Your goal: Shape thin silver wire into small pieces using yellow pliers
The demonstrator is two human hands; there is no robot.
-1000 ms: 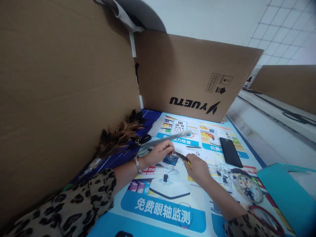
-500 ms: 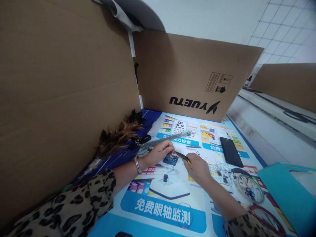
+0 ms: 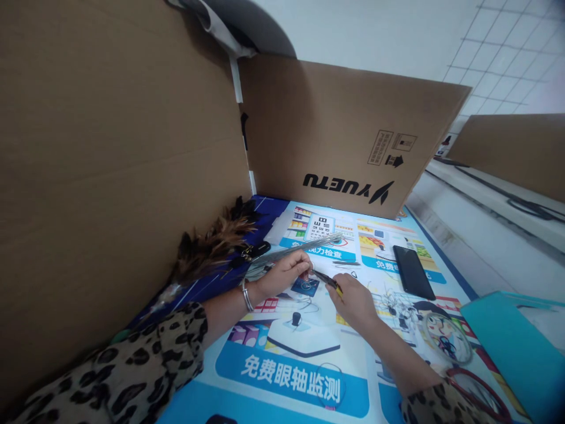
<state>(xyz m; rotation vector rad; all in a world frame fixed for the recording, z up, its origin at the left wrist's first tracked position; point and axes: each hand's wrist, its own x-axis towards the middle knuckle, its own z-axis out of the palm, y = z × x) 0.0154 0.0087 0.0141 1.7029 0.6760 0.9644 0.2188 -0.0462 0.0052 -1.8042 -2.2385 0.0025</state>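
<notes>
My left hand (image 3: 285, 272) is closed in a pinch on a thin bent wire over the printed poster (image 3: 304, 377) on the table. My right hand (image 3: 355, 300) grips small pliers (image 3: 326, 279) with yellow handles, and their dark jaws point left at the wire between my left fingertips. A bundle of straight silver wires (image 3: 300, 247) lies just behind my left hand. Small bent wire pieces (image 3: 348, 266) rest on the poster beyond the pliers. A silver bangle sits on my left wrist.
Tall cardboard walls (image 3: 119, 147) close off the left and back. Brown feathers (image 3: 207, 244) lie along the left wall. A black phone (image 3: 412, 272) lies at the right, a wire coil (image 3: 445, 335) nearer, and a teal folder (image 3: 516, 347) at the far right.
</notes>
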